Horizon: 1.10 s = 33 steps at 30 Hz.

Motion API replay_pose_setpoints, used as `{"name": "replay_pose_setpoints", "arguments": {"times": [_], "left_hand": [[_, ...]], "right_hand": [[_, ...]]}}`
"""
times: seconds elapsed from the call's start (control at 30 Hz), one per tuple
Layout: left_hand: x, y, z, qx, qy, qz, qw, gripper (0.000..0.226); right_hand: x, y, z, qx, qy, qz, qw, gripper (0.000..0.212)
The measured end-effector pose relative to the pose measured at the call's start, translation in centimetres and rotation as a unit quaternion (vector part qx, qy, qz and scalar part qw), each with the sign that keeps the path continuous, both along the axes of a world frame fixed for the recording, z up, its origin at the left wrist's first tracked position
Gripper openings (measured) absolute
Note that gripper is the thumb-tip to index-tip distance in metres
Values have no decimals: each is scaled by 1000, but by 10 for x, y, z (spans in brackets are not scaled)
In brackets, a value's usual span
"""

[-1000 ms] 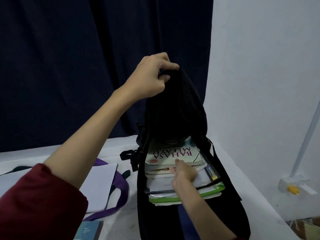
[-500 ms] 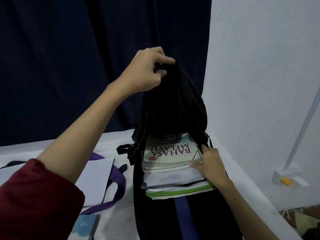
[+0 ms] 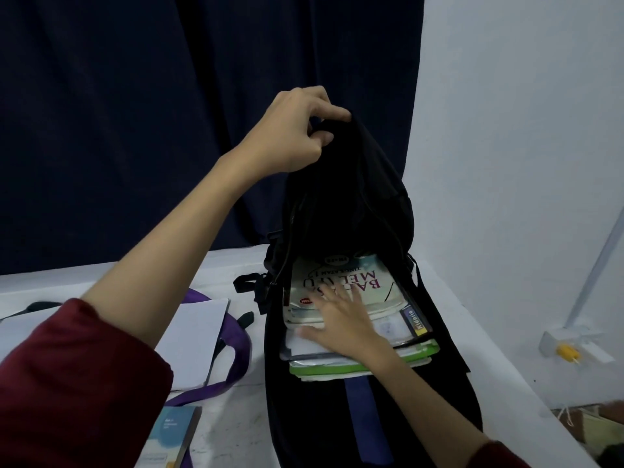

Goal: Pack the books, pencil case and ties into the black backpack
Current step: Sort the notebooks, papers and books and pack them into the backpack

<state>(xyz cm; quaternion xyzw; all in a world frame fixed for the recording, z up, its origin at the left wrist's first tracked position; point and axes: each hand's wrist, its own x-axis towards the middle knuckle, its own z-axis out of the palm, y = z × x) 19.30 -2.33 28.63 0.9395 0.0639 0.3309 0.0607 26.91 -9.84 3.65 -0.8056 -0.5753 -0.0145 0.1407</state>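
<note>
Fingers [image 3: 315, 297] of the right hand [image 3: 341, 320] lie spread flat on the books [image 3: 378, 292] inside the black backpack [image 3: 351, 204].
Left hand [image 3: 293, 130] pinches the backpack's top flap, holding the mouth open above the stack. Beside the backpack on the desk [image 3: 236, 417] lie a purple tie [image 3: 236, 336], white paper [image 3: 192, 336] and a small blue book [image 3: 172, 437]. If the flap slips, the opening may sag shut and the uneven stack could snag.
</note>
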Motion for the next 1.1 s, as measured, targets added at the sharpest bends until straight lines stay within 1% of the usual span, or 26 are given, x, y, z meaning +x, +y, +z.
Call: {"name": "replay_pose_setpoints", "arguments": {"times": [0.03, 0.07, 0.2, 0.27, 0.33, 0.47, 0.57, 0.6, 0.63, 0.7, 0.73, 0.8, 0.9, 1.0, 1.07, 1.1], "left_hand": [[-1, 0, 0, 0, 1, 1, 1000, 36], [-2, 1, -1, 0, 2, 2, 1000, 37], [-5, 5, -2, 6, 1, 3, 1000, 37], [-3, 4, -2, 2, 0, 0, 1000, 36], [-1, 3, -2, 2, 1, -3, 1000, 36], [3, 2, -2, 3, 5, -5, 1000, 37], [3, 0, -3, -2, 4, -5, 1000, 37], [3, 1, -3, -2, 5, -7, 1000, 37], [2, 2, -3, -2, 6, -8, 1000, 37], [0, 4, -4, 2, 5, -7, 1000, 37], [0, 5, -4, 2, 2, -7, 1000, 37], [2, 5, -4, 1, -1, -5, 1000, 37], [3, 7, -4, 6, -2, -3, 1000, 37], [1, 9, -6, 3, -3, -3, 1000, 37], [0, 10, -8, 0, -6, -3, 1000, 37], [-1, 11, -9, -3, -7, -2, 1000, 37]], "right_hand": [[-3, 12, -3, -40, 24, 17, 999, 73], [-3, 21, -7, -55, 39, 26, 997, 71], [2, 24, -18, -7, 42, 26, 999, 47], [3, 16, -20, 0, 36, 34, 999, 42], [3, 11, -19, -3, 37, 47, 998, 41], [8, 19, -12, -17, 94, 69, 993, 41], [11, 12, -5, 2, 126, 58, 990, 49], [16, 6, -4, 8, 111, 39, 993, 52], [22, -1, -5, 16, 76, 12, 997, 52], [35, -17, -9, 36, 4, -36, 999, 46], [40, -22, -12, 56, -11, -47, 997, 42], [45, -26, -16, 100, 8, -46, 994, 36], [46, -20, -17, 118, 28, -45, 992, 32], [51, -16, -16, 152, 83, -61, 983, 29], [48, -18, -15, 146, 68, -70, 985, 30], [44, -20, -13, 158, 57, -69, 983, 31]]}}
